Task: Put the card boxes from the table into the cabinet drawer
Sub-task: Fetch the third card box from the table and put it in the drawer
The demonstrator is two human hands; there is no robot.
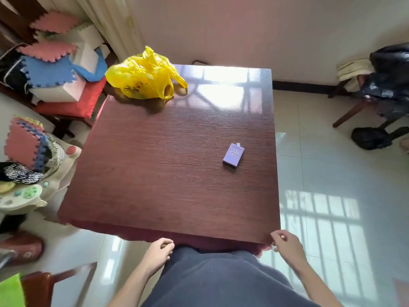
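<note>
One purple card box (233, 155) lies flat on the dark red wooden table (155, 165), toward its right side. My left hand (158, 253) hangs below the table's near edge, fingers loosely curled and holding nothing. My right hand (286, 245) is at the table's near right corner, fingers slightly apart and holding nothing. Both hands are well short of the box. No cabinet or drawer is in view.
A yellow plastic bag (141, 78) sits at the table's far left corner. Chairs piled with foam mats (48, 60) and boxes crowd the left. A chair with black bags (387, 85) stands at the far right. Glossy tiled floor (332, 173) lies to the right.
</note>
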